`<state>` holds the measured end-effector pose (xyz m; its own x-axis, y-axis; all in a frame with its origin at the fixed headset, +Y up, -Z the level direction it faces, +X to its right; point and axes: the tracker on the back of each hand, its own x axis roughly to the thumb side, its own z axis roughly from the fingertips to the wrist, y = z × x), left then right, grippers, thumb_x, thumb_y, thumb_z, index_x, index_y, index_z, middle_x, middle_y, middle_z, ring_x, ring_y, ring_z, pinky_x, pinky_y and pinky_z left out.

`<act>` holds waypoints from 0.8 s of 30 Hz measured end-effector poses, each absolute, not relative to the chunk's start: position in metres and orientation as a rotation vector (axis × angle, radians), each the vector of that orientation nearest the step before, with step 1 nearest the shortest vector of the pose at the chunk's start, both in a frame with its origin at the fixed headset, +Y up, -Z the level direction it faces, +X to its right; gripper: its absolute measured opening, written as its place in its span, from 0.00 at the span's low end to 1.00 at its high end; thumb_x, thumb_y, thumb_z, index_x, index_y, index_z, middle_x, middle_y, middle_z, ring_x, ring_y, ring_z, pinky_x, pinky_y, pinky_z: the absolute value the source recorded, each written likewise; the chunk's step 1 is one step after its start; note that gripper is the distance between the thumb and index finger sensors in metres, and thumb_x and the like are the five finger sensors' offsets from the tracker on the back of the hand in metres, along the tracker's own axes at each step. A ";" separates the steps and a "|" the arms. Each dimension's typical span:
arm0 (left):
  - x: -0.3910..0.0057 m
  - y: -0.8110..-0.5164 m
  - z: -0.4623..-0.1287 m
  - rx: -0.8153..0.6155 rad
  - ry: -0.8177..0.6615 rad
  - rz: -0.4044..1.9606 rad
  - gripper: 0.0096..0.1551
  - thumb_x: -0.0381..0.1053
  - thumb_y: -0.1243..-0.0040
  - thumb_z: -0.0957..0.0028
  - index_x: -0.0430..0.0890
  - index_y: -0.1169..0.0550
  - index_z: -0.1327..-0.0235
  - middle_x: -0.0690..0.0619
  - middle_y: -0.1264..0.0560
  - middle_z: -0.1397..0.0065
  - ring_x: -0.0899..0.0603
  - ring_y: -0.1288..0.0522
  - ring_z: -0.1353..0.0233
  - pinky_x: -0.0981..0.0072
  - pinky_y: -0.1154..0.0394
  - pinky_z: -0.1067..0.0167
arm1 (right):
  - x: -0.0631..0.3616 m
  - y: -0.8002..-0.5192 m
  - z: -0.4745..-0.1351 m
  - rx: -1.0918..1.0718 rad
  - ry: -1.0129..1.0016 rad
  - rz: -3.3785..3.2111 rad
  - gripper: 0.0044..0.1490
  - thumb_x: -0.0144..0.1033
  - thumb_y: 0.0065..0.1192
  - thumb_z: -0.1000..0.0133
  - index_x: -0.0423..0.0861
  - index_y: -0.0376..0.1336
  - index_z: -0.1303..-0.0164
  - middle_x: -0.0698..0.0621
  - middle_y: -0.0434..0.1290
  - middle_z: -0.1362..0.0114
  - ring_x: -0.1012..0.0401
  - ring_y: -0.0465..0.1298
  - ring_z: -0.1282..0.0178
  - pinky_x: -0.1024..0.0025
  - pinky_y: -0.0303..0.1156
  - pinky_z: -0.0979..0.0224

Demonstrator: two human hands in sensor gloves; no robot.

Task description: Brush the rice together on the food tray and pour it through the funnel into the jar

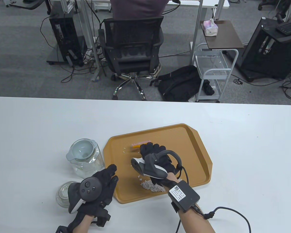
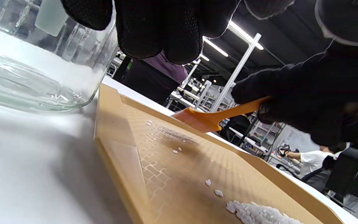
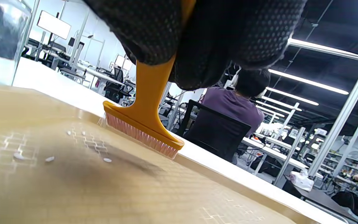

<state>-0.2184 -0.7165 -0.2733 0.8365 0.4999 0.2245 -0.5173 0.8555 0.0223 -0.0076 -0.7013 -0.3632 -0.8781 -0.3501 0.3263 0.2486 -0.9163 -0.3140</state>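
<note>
An orange food tray (image 1: 198, 155) lies mid-table, with a pile of rice (image 1: 152, 186) near its front edge and a few stray grains (image 1: 125, 151) farther back. My right hand (image 1: 155, 155) grips the orange brush (image 3: 149, 102); its pink bristles (image 3: 138, 134) hover just above the tray floor at the far part of the tray. My left hand (image 1: 100, 184) lies flat with straight fingers at the tray's left rim (image 2: 117, 149). The glass jar (image 1: 86, 159) with a grey funnel (image 1: 82, 149) in its mouth stands left of the tray.
A small glass lid or bowl (image 1: 63, 194) sits on the table under my left wrist. Behind the table a person sits in an office chair (image 1: 133, 51); a backpack (image 1: 181, 82) and wire cart (image 1: 213, 70) stand on the floor.
</note>
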 end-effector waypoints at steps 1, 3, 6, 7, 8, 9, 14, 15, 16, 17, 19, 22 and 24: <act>-0.219 -0.716 -0.274 0.083 -0.213 0.542 0.34 0.60 0.52 0.45 0.50 0.33 0.25 0.47 0.24 0.26 0.36 0.26 0.27 0.34 0.35 0.30 | -0.008 -0.704 -0.363 -0.559 0.356 -2.741 0.33 0.27 0.66 0.51 0.47 0.66 0.32 0.44 0.73 0.31 0.54 0.79 0.43 0.53 0.76 0.37; -0.221 -0.716 -0.274 0.083 -0.209 0.549 0.34 0.60 0.53 0.43 0.50 0.35 0.24 0.47 0.26 0.25 0.36 0.27 0.27 0.35 0.36 0.29 | -0.008 -0.709 -0.358 -0.595 0.289 -2.744 0.33 0.27 0.66 0.51 0.47 0.66 0.32 0.44 0.72 0.31 0.54 0.79 0.43 0.52 0.76 0.36; -0.223 -0.717 -0.276 0.081 -0.206 0.552 0.34 0.61 0.53 0.44 0.50 0.35 0.25 0.47 0.25 0.26 0.36 0.27 0.27 0.35 0.36 0.30 | -0.006 -0.710 -0.343 -0.673 0.310 -2.728 0.33 0.28 0.66 0.51 0.47 0.66 0.32 0.44 0.73 0.32 0.55 0.79 0.44 0.53 0.76 0.37; -0.223 -0.717 -0.276 0.079 -0.205 0.551 0.35 0.61 0.52 0.44 0.50 0.34 0.25 0.47 0.25 0.26 0.36 0.27 0.27 0.35 0.35 0.30 | -0.004 -0.709 -0.330 -0.722 0.292 -2.729 0.33 0.28 0.67 0.51 0.47 0.67 0.32 0.44 0.73 0.32 0.55 0.80 0.44 0.54 0.77 0.37; -0.223 -0.717 -0.276 0.079 -0.205 0.550 0.35 0.62 0.52 0.44 0.50 0.34 0.25 0.47 0.25 0.26 0.36 0.27 0.27 0.36 0.35 0.30 | -0.004 -0.709 -0.325 -0.745 0.283 -2.728 0.33 0.28 0.67 0.51 0.47 0.67 0.32 0.43 0.74 0.32 0.55 0.80 0.44 0.54 0.77 0.37; -0.223 -0.718 -0.276 0.077 -0.205 0.548 0.35 0.62 0.51 0.44 0.50 0.34 0.25 0.47 0.25 0.26 0.36 0.26 0.28 0.36 0.35 0.30 | -0.002 -0.708 -0.311 -0.801 0.258 -2.721 0.33 0.28 0.67 0.51 0.46 0.67 0.32 0.43 0.74 0.32 0.56 0.80 0.45 0.54 0.77 0.37; -0.222 -0.718 -0.276 0.078 -0.199 0.545 0.36 0.64 0.50 0.45 0.50 0.34 0.25 0.47 0.24 0.27 0.36 0.26 0.28 0.36 0.34 0.30 | 0.004 -0.699 -0.265 -0.941 0.205 -2.655 0.33 0.30 0.68 0.51 0.46 0.67 0.33 0.43 0.75 0.33 0.57 0.81 0.46 0.55 0.78 0.38; -0.222 -0.719 -0.276 0.077 -0.196 0.546 0.36 0.64 0.50 0.45 0.50 0.33 0.25 0.47 0.24 0.27 0.36 0.26 0.28 0.36 0.34 0.30 | 0.005 -0.697 -0.255 -0.972 0.199 -2.646 0.33 0.31 0.68 0.51 0.45 0.68 0.33 0.43 0.75 0.33 0.57 0.81 0.47 0.56 0.78 0.39; -0.222 -0.719 -0.277 0.076 -0.191 0.549 0.36 0.64 0.50 0.45 0.50 0.33 0.25 0.47 0.24 0.27 0.36 0.25 0.29 0.36 0.34 0.30 | 0.006 -0.696 -0.248 -0.987 0.190 -2.640 0.33 0.31 0.68 0.52 0.45 0.68 0.33 0.43 0.75 0.34 0.57 0.81 0.47 0.56 0.78 0.39; -0.223 -0.720 -0.277 0.074 -0.188 0.553 0.36 0.64 0.50 0.45 0.50 0.33 0.25 0.47 0.24 0.27 0.36 0.25 0.29 0.36 0.34 0.31 | 0.007 -0.694 -0.241 -0.999 0.175 -2.630 0.33 0.31 0.68 0.51 0.45 0.68 0.33 0.42 0.75 0.34 0.57 0.81 0.48 0.56 0.79 0.40; -0.224 -0.721 -0.278 0.070 -0.182 0.555 0.36 0.64 0.49 0.45 0.49 0.32 0.26 0.47 0.23 0.28 0.37 0.23 0.31 0.39 0.31 0.34 | 0.008 -0.692 -0.232 -1.018 0.172 -2.610 0.33 0.31 0.68 0.51 0.44 0.68 0.33 0.42 0.76 0.34 0.57 0.82 0.48 0.56 0.79 0.40; -0.228 -0.719 -0.279 0.071 -0.174 0.570 0.36 0.65 0.49 0.45 0.49 0.31 0.27 0.46 0.22 0.30 0.38 0.20 0.38 0.42 0.27 0.39 | 0.009 -0.684 -0.224 -1.035 0.269 -2.581 0.32 0.30 0.67 0.51 0.46 0.69 0.33 0.42 0.76 0.34 0.57 0.82 0.48 0.56 0.79 0.41; -0.233 -0.716 -0.278 0.085 -0.169 0.597 0.35 0.65 0.49 0.45 0.49 0.29 0.28 0.46 0.21 0.31 0.39 0.19 0.40 0.43 0.26 0.40 | 0.009 -0.679 -0.228 -1.018 0.321 -2.585 0.32 0.30 0.67 0.51 0.47 0.69 0.33 0.43 0.77 0.34 0.57 0.82 0.48 0.56 0.79 0.41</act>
